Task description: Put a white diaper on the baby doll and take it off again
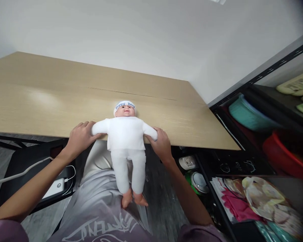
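Observation:
A baby doll [126, 141] in a white suit and a white cap lies face up at the near edge of a light wooden table [53, 101]. Its head and chest rest on the tabletop, and its legs hang off the edge over my lap. My left hand [79, 137] grips the doll's arm on the left side. My right hand [161, 143] grips the arm on the right side. Both hands rest at the table's edge.
A black metal shelf [255, 141] stands at the right with a teal tub [247, 116], a red basin [285, 153] and bagged items [255, 198]. Round containers [195, 173] sit on the floor beside it. A white power bank with cables [55, 188] lies lower left.

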A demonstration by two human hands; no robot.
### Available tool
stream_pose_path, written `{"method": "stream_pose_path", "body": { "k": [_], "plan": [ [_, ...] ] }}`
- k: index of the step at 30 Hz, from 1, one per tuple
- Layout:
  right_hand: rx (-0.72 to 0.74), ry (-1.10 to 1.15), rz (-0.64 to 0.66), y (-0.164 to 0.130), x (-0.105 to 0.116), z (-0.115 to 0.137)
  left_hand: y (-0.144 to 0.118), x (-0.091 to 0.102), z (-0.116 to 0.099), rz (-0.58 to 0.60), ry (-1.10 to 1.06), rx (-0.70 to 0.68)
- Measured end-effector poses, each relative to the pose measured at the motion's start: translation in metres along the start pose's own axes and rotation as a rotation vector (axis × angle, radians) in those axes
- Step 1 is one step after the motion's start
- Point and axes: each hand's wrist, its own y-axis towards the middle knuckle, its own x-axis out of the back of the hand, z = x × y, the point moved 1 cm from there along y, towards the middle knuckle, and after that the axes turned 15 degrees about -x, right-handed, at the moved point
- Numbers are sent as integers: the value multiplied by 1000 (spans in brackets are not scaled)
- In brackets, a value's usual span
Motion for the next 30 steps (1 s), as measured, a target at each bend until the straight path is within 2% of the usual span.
{"method": "stream_pose_path", "body": {
  "k": [7,11,15,21,30],
  "plan": [
    [21,-72,-19,36,-33,-2,37,-17,20,-66,-6,51],
    [51,-105,-10,71,-52,1,68,-25,37,-108,-40,88],
    [40,-138,-7,111,-70,7,97,-36,56,-138,-28,63],
    [37,-115,-73,158,-93,14,141,-52,89,-164,15,58],
    [116,-72,-95,217,-123,-2,196,-78,134,-241,19,67]
  ]
}}
